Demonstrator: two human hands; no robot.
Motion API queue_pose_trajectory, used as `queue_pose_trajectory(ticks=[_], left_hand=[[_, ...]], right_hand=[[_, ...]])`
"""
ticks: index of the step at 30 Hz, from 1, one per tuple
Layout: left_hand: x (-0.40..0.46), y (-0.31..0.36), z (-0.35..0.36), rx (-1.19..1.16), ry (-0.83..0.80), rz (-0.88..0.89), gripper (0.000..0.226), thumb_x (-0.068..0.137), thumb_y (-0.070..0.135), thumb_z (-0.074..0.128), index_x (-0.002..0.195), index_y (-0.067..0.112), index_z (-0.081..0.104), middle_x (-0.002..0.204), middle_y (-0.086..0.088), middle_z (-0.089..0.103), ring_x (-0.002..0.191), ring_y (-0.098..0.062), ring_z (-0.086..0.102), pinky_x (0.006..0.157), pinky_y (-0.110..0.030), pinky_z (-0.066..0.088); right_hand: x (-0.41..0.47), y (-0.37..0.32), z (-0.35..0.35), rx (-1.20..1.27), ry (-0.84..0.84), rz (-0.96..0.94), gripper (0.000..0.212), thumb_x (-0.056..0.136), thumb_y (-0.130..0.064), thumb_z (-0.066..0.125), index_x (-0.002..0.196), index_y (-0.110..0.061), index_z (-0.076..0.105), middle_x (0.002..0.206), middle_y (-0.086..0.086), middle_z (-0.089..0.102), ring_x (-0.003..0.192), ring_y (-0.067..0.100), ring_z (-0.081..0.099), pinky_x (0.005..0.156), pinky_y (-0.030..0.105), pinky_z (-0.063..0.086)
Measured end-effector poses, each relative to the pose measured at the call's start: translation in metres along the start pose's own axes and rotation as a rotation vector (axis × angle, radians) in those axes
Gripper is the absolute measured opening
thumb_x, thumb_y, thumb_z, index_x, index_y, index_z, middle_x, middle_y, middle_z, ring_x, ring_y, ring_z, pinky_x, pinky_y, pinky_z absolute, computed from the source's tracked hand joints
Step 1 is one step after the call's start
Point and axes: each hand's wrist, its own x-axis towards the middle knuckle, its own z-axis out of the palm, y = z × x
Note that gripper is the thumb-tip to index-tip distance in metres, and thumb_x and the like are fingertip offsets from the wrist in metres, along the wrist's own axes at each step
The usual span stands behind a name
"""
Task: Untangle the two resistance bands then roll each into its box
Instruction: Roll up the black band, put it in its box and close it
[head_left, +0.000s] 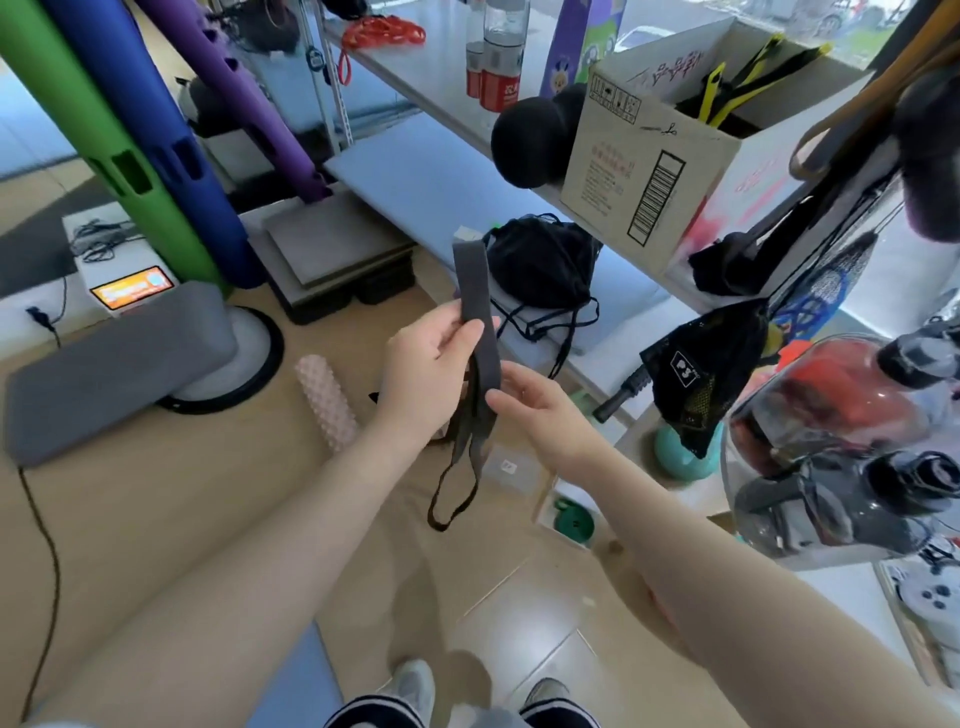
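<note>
At frame centre the left hand (431, 358) pinches the grey band (475, 291) between thumb and fingers, lifting it, likely so the loops hang free. The right hand (535, 405) pinches it lower. A cardboard box (644, 182), upper right, holds yellow-black straps (748, 78); whether it's the band's box, unclear.

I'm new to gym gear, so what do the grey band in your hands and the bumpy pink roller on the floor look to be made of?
The grey band looks like matte woven elastic fabric: flat, no shine, hanging limp below the left hand and right hand. The pink roller looks like moulded foam or soft plastic, dull with raised knobs; which one is unclear.
</note>
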Motion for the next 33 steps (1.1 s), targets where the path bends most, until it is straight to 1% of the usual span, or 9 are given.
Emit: queue_pose_trajectory(ticks=[4,10,14,16,18,21,24,28,33], left_hand=[[0.007,0.002,-0.006,0.010,0.006,0.027,0.022,0.089,0.025,0.048,0.094,0.041,0.062,0.098,0.006,0.071,0.094,-0.011,0.066,0.088,-0.043,0.053],[0.009,-0.006,-0.015,-0.020,-0.015,-0.005,0.030,0.092,0.016,0.049,0.089,0.043,0.061,0.096,0.010,0.071,0.092,-0.011,0.066,0.090,-0.041,0.052],[0.007,-0.017,-0.020,-0.025,-0.045,-0.030,0.030,0.093,0.012,0.049,0.092,0.039,0.061,0.092,0.017,0.070,0.093,-0.007,0.066,0.091,-0.034,0.051],[0.009,-0.027,-0.023,0.022,-0.068,-0.039,0.025,0.093,0.014,0.050,0.096,0.034,0.064,0.093,0.012,0.071,0.094,-0.008,0.066,0.090,-0.031,0.051],[0.013,-0.038,-0.026,0.070,-0.097,-0.046,0.022,0.092,0.015,0.052,0.101,0.029,0.065,0.096,0.006,0.071,0.097,-0.013,0.065,0.091,-0.031,0.050],[0.022,-0.049,-0.030,0.084,-0.135,-0.102,0.022,0.092,0.015,0.052,0.097,0.032,0.066,0.095,0.009,0.071,0.095,-0.008,0.065,0.083,-0.015,0.048],[0.039,-0.064,-0.034,0.102,-0.100,-0.134,0.022,0.092,0.015,0.052,0.096,0.032,0.066,0.089,0.011,0.069,0.087,-0.007,0.064,0.072,-0.012,0.047],[0.065,-0.084,-0.041,0.119,-0.069,-0.189,0.023,0.093,0.014,0.051,0.105,0.028,0.065,0.080,0.003,0.067,0.057,-0.010,0.064,0.055,-0.013,0.047],[0.091,-0.092,-0.061,0.095,-0.036,-0.040,0.033,0.091,0.001,0.050,0.099,0.027,0.069,0.105,-0.004,0.067,0.090,-0.012,0.066,0.087,-0.031,0.053]], right_hand=[[0.009,-0.001,0.009,0.000,0.096,-0.025,0.028,0.093,-0.006,0.051,0.114,-0.023,0.054,0.115,0.001,0.065,0.108,0.015,0.061,0.096,0.036,0.050],[0.020,-0.004,0.014,-0.027,0.065,0.021,0.025,0.090,-0.001,0.054,0.100,-0.021,0.065,0.105,0.009,0.069,0.098,0.023,0.066,0.092,0.043,0.052],[0.022,-0.003,0.015,-0.203,0.062,0.042,0.019,0.085,-0.004,0.062,0.099,-0.015,0.068,0.099,0.005,0.071,0.095,0.019,0.067,0.096,0.044,0.049],[0.023,-0.014,0.015,-0.209,0.035,0.004,0.028,0.085,-0.007,0.062,0.110,-0.019,0.063,0.104,-0.003,0.069,0.097,0.008,0.064,0.096,0.036,0.049],[0.025,-0.034,0.013,-0.068,0.060,-0.089,0.037,0.089,-0.008,0.058,0.122,-0.022,0.051,0.107,-0.009,0.064,0.088,-0.005,0.061,0.081,0.017,0.050],[0.039,-0.064,0.009,-0.008,0.111,-0.194,0.034,0.093,-0.006,0.051,0.125,-0.017,0.049,0.104,0.002,0.064,0.072,-0.009,0.059,0.061,0.008,0.043],[0.057,-0.069,0.018,-0.167,0.111,-0.188,0.021,0.092,-0.003,0.051,0.110,-0.006,0.061,0.082,0.002,0.063,0.064,-0.002,0.058,0.056,0.010,0.041],[0.078,-0.054,0.026,-0.217,0.162,-0.111,0.018,0.094,-0.007,0.049,0.107,-0.008,0.062,0.067,0.004,0.060,0.046,0.012,0.049,0.046,0.020,0.042],[0.101,-0.055,0.035,0.144,0.145,-0.025,0.016,0.094,0.000,0.045,0.100,-0.006,0.059,0.084,0.006,0.066,0.064,0.005,0.068,0.064,0.015,0.055]])
